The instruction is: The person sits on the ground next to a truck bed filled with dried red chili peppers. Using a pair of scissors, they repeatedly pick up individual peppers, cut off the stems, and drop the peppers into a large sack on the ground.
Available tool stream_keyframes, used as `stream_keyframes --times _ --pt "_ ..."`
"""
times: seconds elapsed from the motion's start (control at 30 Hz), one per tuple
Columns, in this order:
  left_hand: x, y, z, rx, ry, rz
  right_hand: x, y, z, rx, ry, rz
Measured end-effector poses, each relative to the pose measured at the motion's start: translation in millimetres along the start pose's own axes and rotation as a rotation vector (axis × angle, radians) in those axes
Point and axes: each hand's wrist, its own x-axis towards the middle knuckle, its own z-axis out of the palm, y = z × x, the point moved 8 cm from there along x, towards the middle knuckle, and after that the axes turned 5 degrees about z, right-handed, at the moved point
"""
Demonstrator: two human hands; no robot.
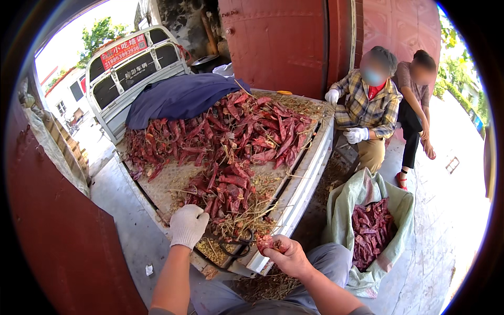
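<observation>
Dried red chili peppers (pixel 232 183) lie heaped on the truck bed, with a smaller pile close before me. My left hand (pixel 189 224), in a white knit glove, rests with curled fingers at that pile's near left edge; whether it grips a pepper is hidden. My right hand (pixel 286 255) is bare and closed around dried red chili peppers (pixel 264 243), just past the bed's near corner. Between my hands lie black-handled scissors (pixel 240 246), partly under dry stems (pixel 252 220). Right of my knee stands a pale green woven sack (pixel 338 212) with dried chilies (pixel 372 232) inside.
A dark blue cloth (pixel 177 96) covers the heap's back. The bed's metal edge (pixel 303 189) runs along the right. One seated person (pixel 366 98) wears white gloves beside it; another person (pixel 417 90) sits farther right. A red metal panel (pixel 59 224) stands at left.
</observation>
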Motion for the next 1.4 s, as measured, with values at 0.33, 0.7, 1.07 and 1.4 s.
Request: stream_keyframes --times 0.33,0.7,1.07,1.4 --pt "-55.9 39.2 -46.0 -0.249 0.312 0.139 21.0 -5.0 26.2 0.415 -0.008 0.047" --pt "-110.1 112.9 -14.2 -0.356 0.233 0.386 28.1 -34.4 50.6 0.55 -0.173 0.052" --pt "-120.8 105.8 47.9 -1.14 -0.284 -0.173 -32.0 8.4 -61.3 0.027 0.178 0.076" --pt "-166.6 68.8 62.3 -1.399 -0.177 -0.099 -96.8 -51.3 -235.0 -1.097 0.869 0.035"
